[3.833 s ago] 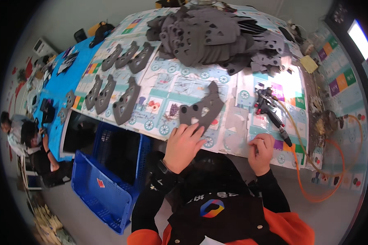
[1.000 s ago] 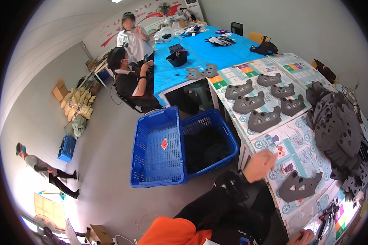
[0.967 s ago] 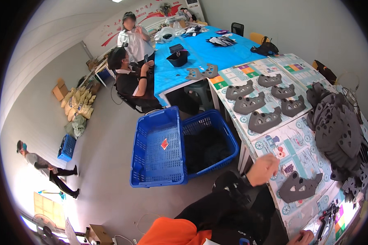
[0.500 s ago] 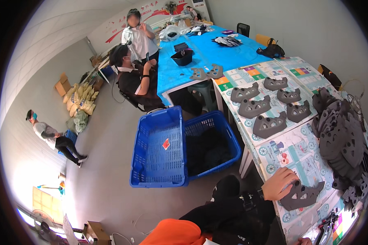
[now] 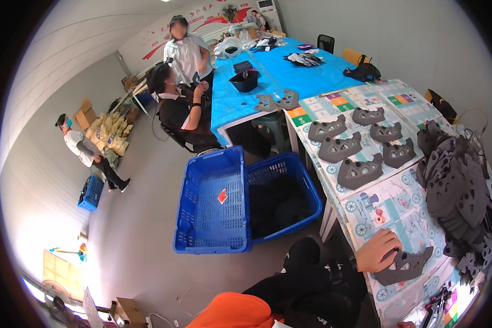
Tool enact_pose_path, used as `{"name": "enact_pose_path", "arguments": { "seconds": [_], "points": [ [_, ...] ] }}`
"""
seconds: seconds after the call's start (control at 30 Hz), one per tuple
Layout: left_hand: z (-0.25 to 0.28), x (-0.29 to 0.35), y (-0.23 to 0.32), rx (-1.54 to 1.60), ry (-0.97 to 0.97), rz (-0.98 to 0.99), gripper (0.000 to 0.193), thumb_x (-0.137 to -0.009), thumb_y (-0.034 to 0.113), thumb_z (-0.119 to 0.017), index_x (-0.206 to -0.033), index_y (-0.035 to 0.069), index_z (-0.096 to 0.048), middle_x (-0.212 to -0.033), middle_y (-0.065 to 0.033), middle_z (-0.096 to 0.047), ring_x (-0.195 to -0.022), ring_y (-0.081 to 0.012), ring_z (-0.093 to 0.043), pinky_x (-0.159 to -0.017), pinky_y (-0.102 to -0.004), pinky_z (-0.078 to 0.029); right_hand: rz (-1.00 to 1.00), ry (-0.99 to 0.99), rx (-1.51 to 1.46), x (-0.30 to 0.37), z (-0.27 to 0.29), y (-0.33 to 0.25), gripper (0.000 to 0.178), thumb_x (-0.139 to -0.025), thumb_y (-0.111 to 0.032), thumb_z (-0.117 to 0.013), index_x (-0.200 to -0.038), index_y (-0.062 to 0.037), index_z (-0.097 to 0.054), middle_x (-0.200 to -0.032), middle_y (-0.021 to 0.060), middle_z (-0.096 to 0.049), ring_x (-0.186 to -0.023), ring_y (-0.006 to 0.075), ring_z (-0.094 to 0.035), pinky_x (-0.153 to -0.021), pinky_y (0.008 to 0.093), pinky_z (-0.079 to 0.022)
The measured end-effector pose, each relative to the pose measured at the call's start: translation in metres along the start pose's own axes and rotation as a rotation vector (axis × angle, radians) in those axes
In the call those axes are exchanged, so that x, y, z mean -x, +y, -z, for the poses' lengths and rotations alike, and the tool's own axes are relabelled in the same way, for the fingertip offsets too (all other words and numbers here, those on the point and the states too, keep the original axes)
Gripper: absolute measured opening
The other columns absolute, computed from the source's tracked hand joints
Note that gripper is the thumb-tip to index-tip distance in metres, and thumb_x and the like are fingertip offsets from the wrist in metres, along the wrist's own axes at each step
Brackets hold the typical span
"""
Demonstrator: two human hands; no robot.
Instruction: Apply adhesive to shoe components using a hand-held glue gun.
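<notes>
My left hand [image 5: 378,251] is on the patterned table cover, its fingers curled round the left end of a curved dark grey foam pad [image 5: 405,267] with cut-out holes. The pad lies nearly flat, its right end pointing away from the hand. Only a sliver of my right hand [image 5: 406,324] shows at the lower edge, its fingers hidden, near a dark-handled hand tool [image 5: 438,307]. Several matching pads, such as one grey pad [image 5: 361,171], lie spread out farther up the table. A big heap of pads [image 5: 458,191] covers the table's right side.
Left of the table stand an upright-tilted blue crate [image 5: 212,205] and a blue crate [image 5: 313,205] with dark contents. A blue-covered table [image 5: 268,68] beyond carries a black bin [image 5: 244,82]. One person [image 5: 180,106] sits beside it, another [image 5: 188,54] stands; a third [image 5: 90,147] walks at left.
My left hand has closed in on the pad's left end, and the pad has shifted slightly. The person at left has walked away from a blue crate; the standing person has lowered a hand.
</notes>
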State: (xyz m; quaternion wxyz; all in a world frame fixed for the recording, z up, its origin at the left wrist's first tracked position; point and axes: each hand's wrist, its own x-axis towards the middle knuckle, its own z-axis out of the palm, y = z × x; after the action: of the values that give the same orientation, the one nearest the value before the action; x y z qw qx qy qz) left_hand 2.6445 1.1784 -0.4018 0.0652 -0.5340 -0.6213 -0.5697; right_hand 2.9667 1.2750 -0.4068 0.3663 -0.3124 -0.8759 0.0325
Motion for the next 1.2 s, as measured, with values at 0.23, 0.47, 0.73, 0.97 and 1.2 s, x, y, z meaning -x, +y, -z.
{"name": "enact_pose_path", "arguments": {
  "seconds": [0.23,0.47,0.73,0.97,1.2],
  "points": [
    [-0.005,0.002,0.001,0.037,-0.002,0.091,0.018,-0.088,0.004,-0.062,-0.106,0.004,-0.061,-0.103,-0.0112,-0.060,-0.102,-0.0335,-0.053,-0.093,-0.0420,-0.042,0.022,-0.027,-0.006,0.002,0.009,0.002,0.009,-0.093,-0.006,-0.062,-0.087,-0.0023,-0.069,-0.091,0.0153,-0.066,-0.091,0.0386,-0.060,-0.085,0.0518,-0.047],
    [-0.009,0.002,0.001,0.006,-0.009,0.084,0.014,-0.089,0.003,-0.061,-0.102,0.005,-0.062,-0.100,-0.0115,-0.061,-0.100,-0.0337,-0.055,-0.090,-0.0413,-0.044,0.027,0.004,0.002,0.002,0.008,0.005,0.012,-0.093,-0.008,-0.063,-0.086,-0.0020,-0.070,-0.089,0.0153,-0.066,-0.089,0.0386,-0.061,-0.084,0.0513,-0.048],
    [-0.004,-0.007,-0.005,-0.023,0.014,0.030,0.012,-0.086,0.001,-0.062,-0.098,0.003,-0.062,-0.092,-0.0132,-0.061,-0.091,-0.0353,-0.058,-0.079,-0.0421,-0.048,0.018,-0.018,-0.009,-0.003,0.011,-0.005,0.017,-0.096,-0.010,-0.059,-0.085,-0.0035,-0.070,-0.090,0.0155,-0.065,-0.089,0.0384,-0.061,-0.084,0.0508,-0.048],
    [-0.010,0.007,-0.002,0.046,0.001,0.086,0.013,-0.089,0.001,-0.061,-0.102,0.003,-0.062,-0.093,-0.0116,-0.061,-0.093,-0.0330,-0.057,-0.083,-0.0412,-0.048,0.036,0.006,-0.066,0.004,0.007,0.006,0.012,-0.093,-0.008,-0.060,-0.087,-0.0023,-0.070,-0.090,0.0166,-0.064,-0.089,0.0394,-0.060,-0.084,0.0514,-0.047],
    [-0.010,0.003,-0.001,0.025,-0.034,0.085,0.013,-0.089,0.002,-0.060,-0.103,0.003,-0.062,-0.094,-0.0108,-0.061,-0.095,-0.0313,-0.058,-0.083,-0.0397,-0.048,0.035,0.015,-0.039,0.005,0.008,0.005,0.011,-0.093,-0.006,-0.061,-0.087,-0.0025,-0.069,-0.091,0.0164,-0.063,-0.090,0.0393,-0.059,-0.084,0.0520,-0.047]
  ]
}}
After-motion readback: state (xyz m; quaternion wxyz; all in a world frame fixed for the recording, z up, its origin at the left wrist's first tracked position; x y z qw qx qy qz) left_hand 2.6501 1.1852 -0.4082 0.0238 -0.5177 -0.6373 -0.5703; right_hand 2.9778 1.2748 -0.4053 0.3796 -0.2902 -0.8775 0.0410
